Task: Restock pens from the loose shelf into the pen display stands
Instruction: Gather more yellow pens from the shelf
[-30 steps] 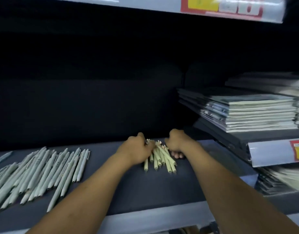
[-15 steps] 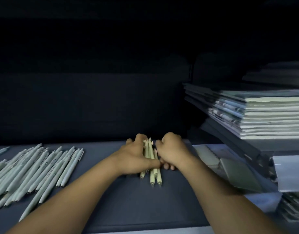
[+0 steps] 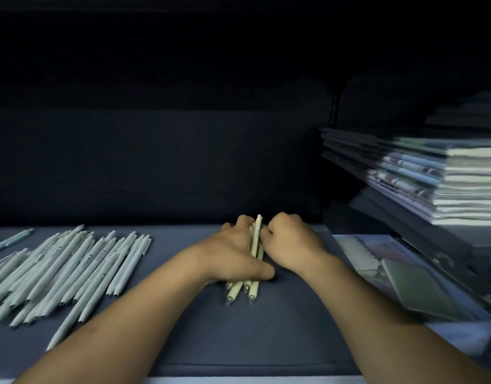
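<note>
A small bundle of pale yellow-green pens (image 3: 255, 273) lies on the dark shelf (image 3: 238, 336), tips pointing toward me. My left hand (image 3: 236, 253) curls round the bundle from the left, thumb across the pens. My right hand (image 3: 290, 245) presses against the same bundle from the right with fingers curled in. One pen sticks up between the two hands. A loose spread of several pale grey-green pens (image 3: 72, 270) lies on the shelf at the left. No display stand is in view.
A stack of notebooks (image 3: 443, 184) sits on a raised shelf at the right. Below it lie flat packaged items (image 3: 399, 275). The shelf's back wall (image 3: 155, 162) is dark. The shelf's pale front edge (image 3: 238, 380) runs along the bottom.
The fanned yellow-green pens have been squeezed into a tight bundle between both hands. The camera has moved closer and lower, so the upper shelf label has left view.
</note>
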Motion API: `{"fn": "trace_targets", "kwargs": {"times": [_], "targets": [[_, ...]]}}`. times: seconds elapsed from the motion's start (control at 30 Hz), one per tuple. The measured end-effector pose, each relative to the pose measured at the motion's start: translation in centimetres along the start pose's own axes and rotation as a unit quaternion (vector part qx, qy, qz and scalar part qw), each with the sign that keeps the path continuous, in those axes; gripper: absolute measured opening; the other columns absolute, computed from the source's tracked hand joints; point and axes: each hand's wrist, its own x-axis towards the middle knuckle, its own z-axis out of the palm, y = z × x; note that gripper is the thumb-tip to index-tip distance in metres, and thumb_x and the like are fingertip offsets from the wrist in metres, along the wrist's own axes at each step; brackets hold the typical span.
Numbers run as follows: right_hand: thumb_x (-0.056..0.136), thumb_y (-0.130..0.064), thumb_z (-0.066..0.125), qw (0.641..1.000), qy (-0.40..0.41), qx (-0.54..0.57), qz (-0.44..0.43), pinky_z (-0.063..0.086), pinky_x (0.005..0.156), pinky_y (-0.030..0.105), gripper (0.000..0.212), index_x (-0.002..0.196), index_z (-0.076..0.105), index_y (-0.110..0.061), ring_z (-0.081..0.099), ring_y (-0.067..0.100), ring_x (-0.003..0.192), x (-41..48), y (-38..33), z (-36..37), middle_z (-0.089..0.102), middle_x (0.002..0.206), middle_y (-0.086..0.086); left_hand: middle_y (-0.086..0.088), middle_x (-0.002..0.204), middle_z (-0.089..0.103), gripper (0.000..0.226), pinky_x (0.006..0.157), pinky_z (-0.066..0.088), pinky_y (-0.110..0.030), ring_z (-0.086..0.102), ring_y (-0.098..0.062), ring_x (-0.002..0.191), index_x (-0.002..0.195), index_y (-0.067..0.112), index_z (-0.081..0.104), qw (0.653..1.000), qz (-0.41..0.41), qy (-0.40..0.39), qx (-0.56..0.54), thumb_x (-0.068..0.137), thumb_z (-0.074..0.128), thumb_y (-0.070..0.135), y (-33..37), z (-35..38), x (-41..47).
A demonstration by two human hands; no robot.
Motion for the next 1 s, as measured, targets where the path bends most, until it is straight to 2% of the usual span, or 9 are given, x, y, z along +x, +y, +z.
{"fn": "trace_targets", "kwargs": {"times": [0.1,0.2,0.4,0.5,0.6,0.67,0.77,0.9,1.0], "targets": [[0.099,-0.034,0.048,1.0,-0.012,0.024,-0.006,0.054,0.06,0.04,0.04,0.063,0.05,-0.015,0.066,0.035,0.073,0.1,0.1,0.0,0.063,0.074,0.007,0.001,0.115,0.045,0.075,0.088,0.054,-0.035,0.056,-0.019,0.106,0.131,0.034,0.033,1.0,-0.015,-0.001,0.022,0.071,0.077,0.045,0.0,0.4,-0.2],[0.099,-0.032,0.047,0.997,-0.032,0.069,-0.006,0.06,0.062,0.05,0.04,0.072,0.063,-0.008,0.065,0.034,0.062,0.1,0.5,0.0,0.067,0.068,0.012,-0.008,0.119,0.042,0.068,0.081,0.05,-0.035,0.056,-0.028,0.103,0.141,0.028,0.024,0.99,0.007,0.003,0.141,0.087,0.064,0.038,-0.2,0.7,-0.1],[0.099,-0.023,0.043,0.993,-0.046,0.111,-0.011,0.048,0.045,0.03,0.037,0.081,0.067,-0.003,0.054,0.018,0.037,0.2,1.3,-0.2,0.071,0.066,0.015,-0.011,0.114,0.062,0.047,0.079,0.052,-0.04,0.063,-0.031,0.099,0.128,0.017,0.036,0.986,0.023,0.066,0.153,0.087,0.059,0.017,-1.0,0.4,0.6],[0.104,-0.03,0.041,0.989,0.022,0.143,-0.011,0.055,0.047,0.038,0.04,0.086,0.064,-0.002,0.06,0.023,0.039,0.7,1.5,-0.2,0.07,0.071,0.017,-0.009,0.108,0.062,0.034,0.074,0.048,-0.035,0.064,-0.032,0.097,0.116,0.014,0.041,0.988,0.003,0.155,0.027,0.088,0.06,0.014,-1.7,0.3,1.2],[0.103,-0.042,0.046,0.958,0.083,0.273,-0.002,0.055,0.047,0.038,0.043,0.088,0.066,-0.006,0.067,0.023,0.049,0.7,0.5,-0.5,0.072,0.075,0.011,-0.005,0.081,0.064,0.013,0.061,0.047,-0.031,0.061,-0.021,0.069,0.099,0.011,0.057,0.949,0.029,0.212,-0.231,0.089,0.062,0.005,-1.3,-0.4,1.4],[0.098,-0.048,0.054,0.916,0.076,0.394,-0.023,0.061,0.062,0.042,0.037,0.094,0.07,-0.015,0.074,0.022,0.07,0.4,-0.6,-0.9,0.076,0.086,0.004,0.002,0.062,0.063,0.016,0.054,0.047,-0.026,0.059,-0.014,0.059,0.08,0.01,0.063,0.912,0.088,0.227,-0.331,0.091,0.064,-0.001,-0.5,-0.7,1.0],[0.094,-0.052,0.062,0.864,0.017,0.497,-0.076,0.059,0.082,0.031,0.035,0.106,0.073,-0.02,0.073,0.012,0.096,-0.7,-2.2,-1.7,0.078,0.1,-0.002,0.007,0.067,0.069,0.01,0.061,0.051,-0.019,0.067,-0.006,0.069,0.087,0.011,0.067,0.889,0.148,0.207,-0.382,0.093,0.066,0.003,0.4,-0.3,0.6],[0.085,-0.047,0.074,0.857,-0.013,0.511,-0.073,0.048,0.051,0.029,0.032,0.1,0.071,-0.02,0.068,0.02,0.073,-2.1,-3.7,-2.5,0.074,0.084,0.002,-0.015,0.083,0.069,0.016,0.07,0.056,-0.037,0.065,-0.025,0.074,0.112,0.008,0.064,0.864,0.164,0.135,-0.456,0.098,0.057,0.008,0.2,0.5,0.9],[0.083,-0.035,0.08,0.849,-0.008,0.525,-0.06,0.045,0.045,0.03,0.028,0.097,0.071,-0.013,0.066,0.023,0.062,-2.0,-3.6,-3.0,0.07,0.073,0.005,-0.014,0.074,0.063,0.016,0.059,0.052,-0.035,0.058,-0.023,0.064,0.103,0.008,0.068,0.852,0.189,0.106,-0.477,0.088,0.062,0.006,0.3,0.9,0.8]]}}
